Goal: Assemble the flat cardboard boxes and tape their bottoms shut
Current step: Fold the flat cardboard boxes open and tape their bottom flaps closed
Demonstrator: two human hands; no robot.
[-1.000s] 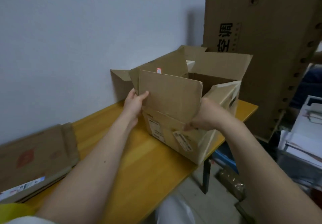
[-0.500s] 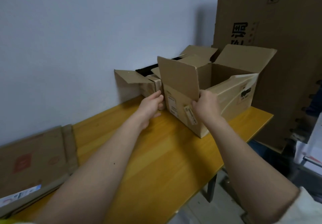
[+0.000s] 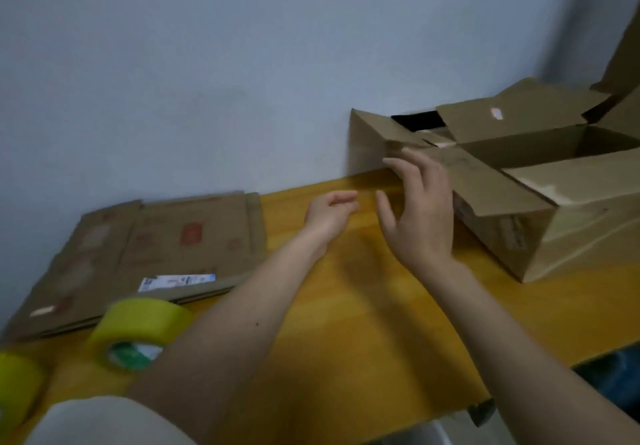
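Observation:
An assembled cardboard box point(image 3: 568, 223) stands at the right end of the yellow wooden table point(image 3: 346, 306), its top flaps spread open. Another opened box point(image 3: 377, 136) sits behind it against the wall. My right hand point(image 3: 415, 212) hovers just left of the near box with fingers spread, holding nothing. My left hand point(image 3: 329, 216) hangs over the table a little further left, fingers loosely curled and empty. A stack of flat cardboard boxes point(image 3: 149, 254) lies at the left. Two yellow tape rolls point(image 3: 138, 330) point(image 3: 14, 392) sit near the front left.
The pale wall runs along the far side of the table. A tall cardboard sheet point(image 3: 627, 43) leans at the far right. The table's front edge drops off at lower right, with dark items point(image 3: 616, 375) on the floor below.
Both hands have let go of the near box and drawn back to the left. The view has swung left, bringing the flat boxes and tape rolls into sight.

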